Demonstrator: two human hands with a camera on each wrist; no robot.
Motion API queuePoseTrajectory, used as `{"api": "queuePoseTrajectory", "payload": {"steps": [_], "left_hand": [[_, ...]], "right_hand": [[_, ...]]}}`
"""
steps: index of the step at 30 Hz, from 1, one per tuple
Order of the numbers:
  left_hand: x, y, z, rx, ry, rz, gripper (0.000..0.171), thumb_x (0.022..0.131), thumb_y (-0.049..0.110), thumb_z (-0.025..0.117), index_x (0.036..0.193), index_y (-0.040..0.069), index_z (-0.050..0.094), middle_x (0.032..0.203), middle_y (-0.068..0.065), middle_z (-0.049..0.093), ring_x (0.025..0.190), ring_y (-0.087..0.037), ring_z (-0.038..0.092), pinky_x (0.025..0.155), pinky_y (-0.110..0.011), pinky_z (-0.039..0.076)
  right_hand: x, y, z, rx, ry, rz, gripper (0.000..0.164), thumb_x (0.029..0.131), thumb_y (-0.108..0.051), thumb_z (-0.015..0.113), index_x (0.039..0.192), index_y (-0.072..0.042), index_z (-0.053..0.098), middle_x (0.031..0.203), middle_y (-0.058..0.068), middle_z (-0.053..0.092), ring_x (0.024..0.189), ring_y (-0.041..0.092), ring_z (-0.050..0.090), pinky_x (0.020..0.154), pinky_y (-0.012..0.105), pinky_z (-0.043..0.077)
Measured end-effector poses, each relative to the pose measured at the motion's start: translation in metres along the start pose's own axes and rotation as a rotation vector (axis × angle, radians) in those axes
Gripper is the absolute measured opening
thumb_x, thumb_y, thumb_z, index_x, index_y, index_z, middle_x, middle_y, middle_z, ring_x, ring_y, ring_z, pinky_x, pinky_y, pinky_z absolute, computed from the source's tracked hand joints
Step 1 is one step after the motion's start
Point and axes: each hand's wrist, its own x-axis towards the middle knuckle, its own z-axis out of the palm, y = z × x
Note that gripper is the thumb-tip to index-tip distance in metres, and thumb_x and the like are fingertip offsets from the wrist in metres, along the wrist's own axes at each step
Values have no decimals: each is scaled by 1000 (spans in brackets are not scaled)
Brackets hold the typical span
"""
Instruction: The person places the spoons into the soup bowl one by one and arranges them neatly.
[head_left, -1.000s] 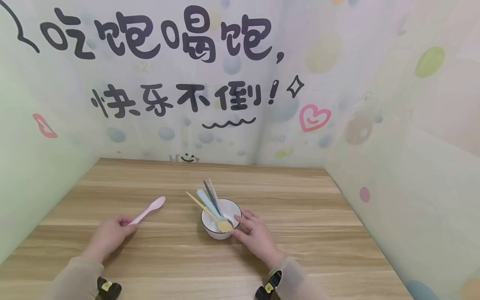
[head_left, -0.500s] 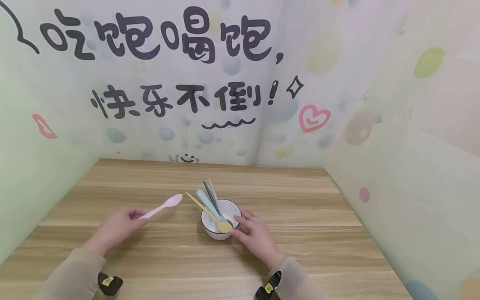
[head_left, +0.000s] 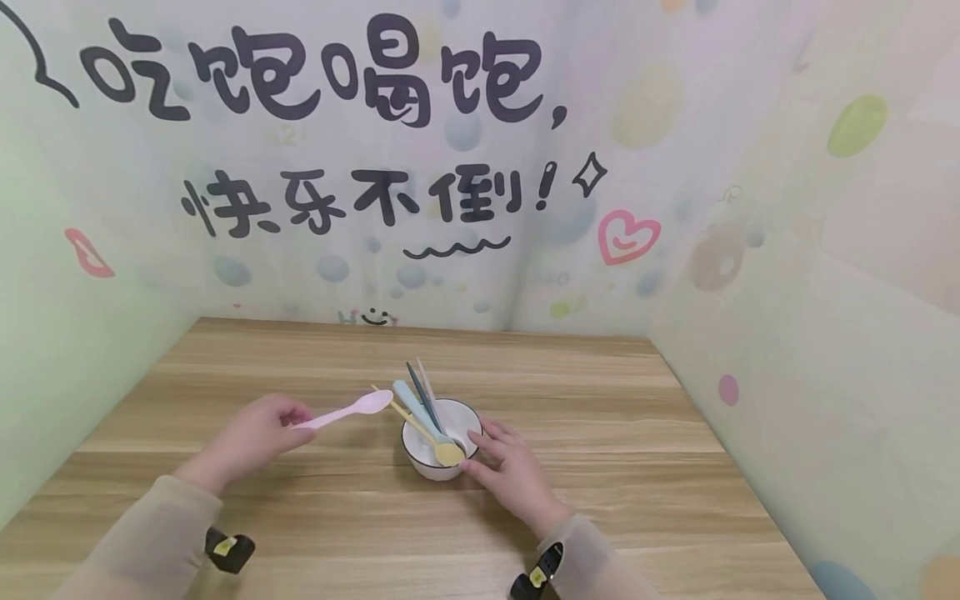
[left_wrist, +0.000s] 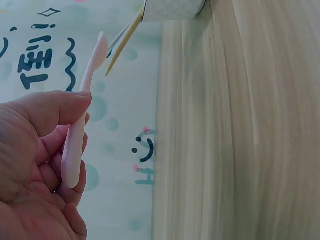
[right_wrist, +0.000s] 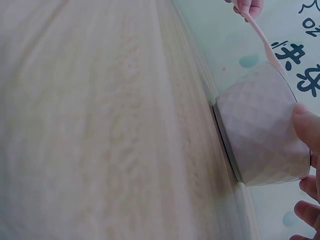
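My left hand pinches a pale pink spoon by its handle, raised over the table with the bowl end pointing right. In the left wrist view, thumb and fingers close round the spoon. A white bowl with a dark rim and faceted outside stands to the right of the spoon. My right hand holds the bowl's right side, thumb and fingers at the rim. Inside lean a yellow spoon, a light blue handle, and two slim handles, one dark teal and one pale.
The wood-grain table reaches back to a printed wall with large dark lettering. Side walls close in on the left and right. A black device is strapped at each wrist.
My left hand has lifted the pink spoon and carried it right towards the bowl. The right hand and the bowl stay where they were.
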Motion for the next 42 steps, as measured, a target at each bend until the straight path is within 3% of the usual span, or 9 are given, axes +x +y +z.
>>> {"api": "queuePoseTrajectory", "payload": {"steps": [13, 29, 42], "left_hand": [[13, 15, 1, 9, -62, 98, 9, 80, 18, 74, 87, 14, 70, 76, 4, 58, 66, -16, 45, 61, -32, 37], [25, 31, 5, 194, -74, 220, 11, 77, 24, 77, 83, 21, 69, 77, 12, 58, 72, -13, 48, 67, -36, 37], [36, 40, 15, 245, -106, 233, 9, 78, 24, 77, 82, 24, 70, 79, 14, 59, 81, -17, 50, 73, -43, 34]], "right_hand": [[0, 0, 0, 12, 4, -1, 55, 86, -46, 68, 128, -11, 63, 144, 9, 48, 133, 35, 40, 106, 50, 33], [0, 0, 0, 19, 5, -1, 55, 86, -46, 68, 128, -11, 63, 144, 9, 47, 133, 34, 40, 105, 50, 33], [0, 0, 1, 17, 7, -4, 55, 86, -47, 68, 128, -11, 63, 144, 8, 47, 133, 33, 40, 105, 50, 34]]}}
